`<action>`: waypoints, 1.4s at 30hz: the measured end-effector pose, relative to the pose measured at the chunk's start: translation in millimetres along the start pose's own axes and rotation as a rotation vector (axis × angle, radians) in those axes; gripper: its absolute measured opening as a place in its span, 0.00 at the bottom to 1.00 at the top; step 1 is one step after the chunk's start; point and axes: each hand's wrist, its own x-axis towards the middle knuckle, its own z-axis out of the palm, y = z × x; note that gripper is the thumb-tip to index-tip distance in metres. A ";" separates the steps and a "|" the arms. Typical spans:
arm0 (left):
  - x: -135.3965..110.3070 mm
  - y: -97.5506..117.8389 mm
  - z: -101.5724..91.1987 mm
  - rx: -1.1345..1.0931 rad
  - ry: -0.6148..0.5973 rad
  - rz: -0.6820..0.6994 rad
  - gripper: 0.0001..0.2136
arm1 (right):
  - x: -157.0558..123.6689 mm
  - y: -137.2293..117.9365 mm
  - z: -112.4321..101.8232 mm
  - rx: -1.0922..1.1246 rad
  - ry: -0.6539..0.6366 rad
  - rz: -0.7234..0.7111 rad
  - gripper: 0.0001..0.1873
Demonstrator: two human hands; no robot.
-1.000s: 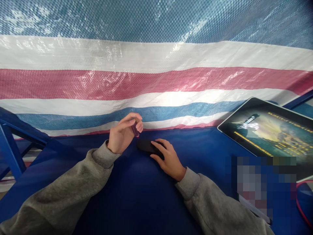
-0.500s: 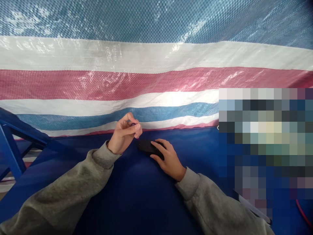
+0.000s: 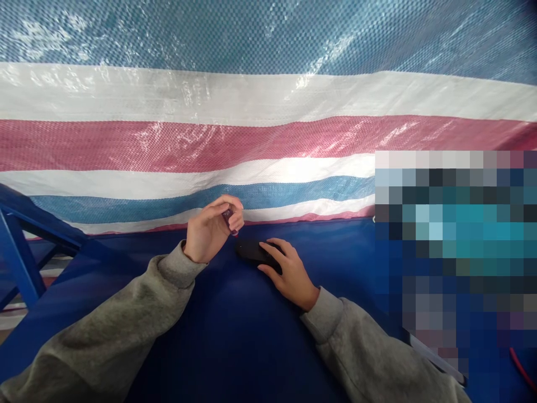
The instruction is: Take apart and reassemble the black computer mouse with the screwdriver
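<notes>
A small purple object (image 3: 229,219) was pinched in the left hand (image 3: 208,230), between the thumb and the curled fingertips. Most of it was hidden by the fingers, so its kind could not be told. Its long axis was steeply tilted, with the lower end directed down and to the right, toward a black device (image 3: 250,252), and the upper end tucked behind the fingers. The object was held at the far side of the left hand, just beyond the device's left end, and no contact between the two was seen.

The right hand (image 3: 290,275) was cupped over the device's right end, with the fingers laid together on top and the thumb set against the near side. The device was seen as a flat black oblong, possibly a mouse. Its long axis lay nearly crosswise, and its left end was directed toward the left hand.

Both forearms were covered by grey sleeves (image 3: 168,274). A blue table (image 3: 235,347) lay under the hands, and a striped tarp (image 3: 268,140) hung beyond them. A blue frame (image 3: 20,240) stood left of the left hand, and a pixelated patch (image 3: 455,252) obscured the area right of the right hand.
</notes>
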 end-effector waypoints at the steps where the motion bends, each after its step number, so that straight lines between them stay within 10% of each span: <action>1: 0.1 -0.2 0.1 -0.003 0.001 0.003 0.10 | 0.1 -0.2 -0.1 0.001 0.000 -0.001 0.22; 23: 1.9 -7.3 -7.3 0.128 0.087 0.149 0.05 | -0.3 0.2 -0.2 0.004 -0.003 -0.001 0.22; 42: -0.4 -3.3 -0.6 0.082 0.003 0.015 0.08 | 0.3 -0.3 -0.5 -0.007 -0.006 0.006 0.23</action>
